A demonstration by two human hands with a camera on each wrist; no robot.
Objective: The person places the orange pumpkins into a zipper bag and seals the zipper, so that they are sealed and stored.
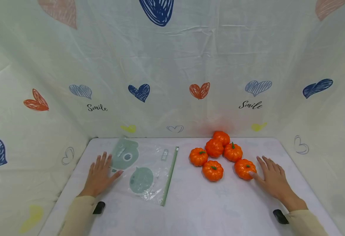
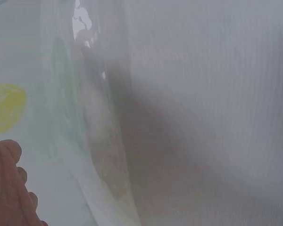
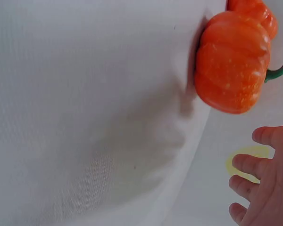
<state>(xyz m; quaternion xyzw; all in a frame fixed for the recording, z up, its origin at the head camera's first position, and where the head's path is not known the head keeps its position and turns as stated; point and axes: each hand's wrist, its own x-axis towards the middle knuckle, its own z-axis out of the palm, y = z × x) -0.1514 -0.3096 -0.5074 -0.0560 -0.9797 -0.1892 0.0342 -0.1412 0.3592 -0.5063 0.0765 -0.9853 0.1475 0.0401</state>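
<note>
My left hand [image 1: 99, 177] lies with its fingers spread at the left edge of a clear zip bag [image 1: 157, 164] with green printed shapes and a green slider strip. In the left wrist view, the bag's clear edge [image 2: 104, 127] rises near the fingers. On the right, my right hand [image 1: 274, 182] is spread beside the nearest small orange pumpkin [image 1: 244, 169], thumb at its edge; whether they touch I cannot tell. That pumpkin [image 3: 233, 61] shows a green stem in the right wrist view. Several more pumpkins [image 1: 213, 170] cluster to its left.
A white-covered table [image 1: 196, 209] carries everything. Behind and at the sides hangs a pale cloth [image 1: 172, 65] printed with hearts and the word Smile. The farthest pumpkin [image 1: 221, 138] sits near the table's back edge.
</note>
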